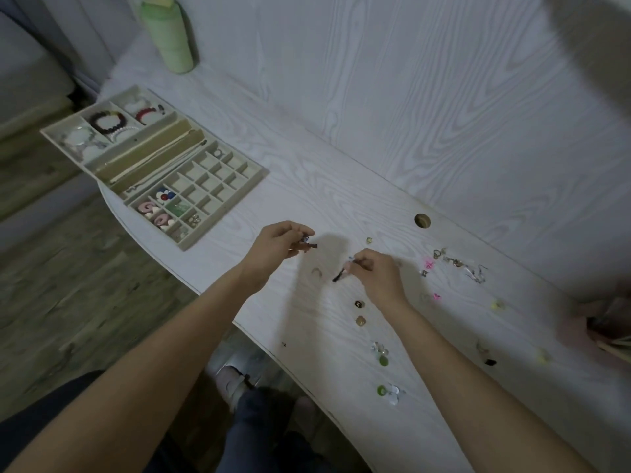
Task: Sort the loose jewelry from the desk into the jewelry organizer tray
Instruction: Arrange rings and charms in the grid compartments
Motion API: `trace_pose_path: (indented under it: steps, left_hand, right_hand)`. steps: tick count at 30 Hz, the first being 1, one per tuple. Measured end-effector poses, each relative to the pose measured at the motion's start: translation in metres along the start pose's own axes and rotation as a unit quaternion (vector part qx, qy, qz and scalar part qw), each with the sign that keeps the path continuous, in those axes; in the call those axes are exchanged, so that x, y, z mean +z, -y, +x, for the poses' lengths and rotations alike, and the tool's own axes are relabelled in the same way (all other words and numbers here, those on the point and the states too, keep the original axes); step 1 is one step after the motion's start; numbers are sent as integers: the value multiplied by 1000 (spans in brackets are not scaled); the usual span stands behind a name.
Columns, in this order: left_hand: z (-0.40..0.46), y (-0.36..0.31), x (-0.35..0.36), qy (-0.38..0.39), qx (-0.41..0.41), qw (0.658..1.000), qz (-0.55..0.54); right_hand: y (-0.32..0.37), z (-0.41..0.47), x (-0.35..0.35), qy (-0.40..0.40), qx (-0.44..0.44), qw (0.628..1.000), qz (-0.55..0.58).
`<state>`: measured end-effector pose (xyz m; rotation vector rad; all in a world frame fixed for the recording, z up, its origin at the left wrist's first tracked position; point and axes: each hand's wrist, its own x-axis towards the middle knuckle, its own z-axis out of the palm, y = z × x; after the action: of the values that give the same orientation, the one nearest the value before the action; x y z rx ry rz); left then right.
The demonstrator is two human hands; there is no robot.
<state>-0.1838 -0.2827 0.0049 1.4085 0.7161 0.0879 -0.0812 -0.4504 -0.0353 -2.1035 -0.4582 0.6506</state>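
Jewelry: one small dark piece [309,246] pinched in left hand [277,245], another [339,275] pinched in right hand [378,273], both above desk [341,186]; tray [235,191] lies far-left, nearer left hand.

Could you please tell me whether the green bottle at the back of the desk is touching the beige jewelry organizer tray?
Apart. The head view shows the green bottle upright well behind the beige jewelry organizer tray, with bare white desk between them.
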Motion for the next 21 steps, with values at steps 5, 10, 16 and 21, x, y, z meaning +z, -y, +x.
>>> trace_pose_path:
  steps: [5, 10, 16, 21]
  left_hand:
    - [-2, -18, 1, 29, 27, 999, -13]
    - [-7, -38, 4, 66, 33, 996, -51]
    - [-14, -59, -4, 69, 45, 996, -39]
    - [-16, -66, -22, 14, 67, 997, 22]
  right_hand:
    - [24, -7, -11, -1, 70, 965, 252]
    - [53, -4, -16, -15, 32, 942, 334]
    - [92, 4, -19, 112, 60, 919, 374]
    - [111, 9, 0, 134, 95, 913, 372]
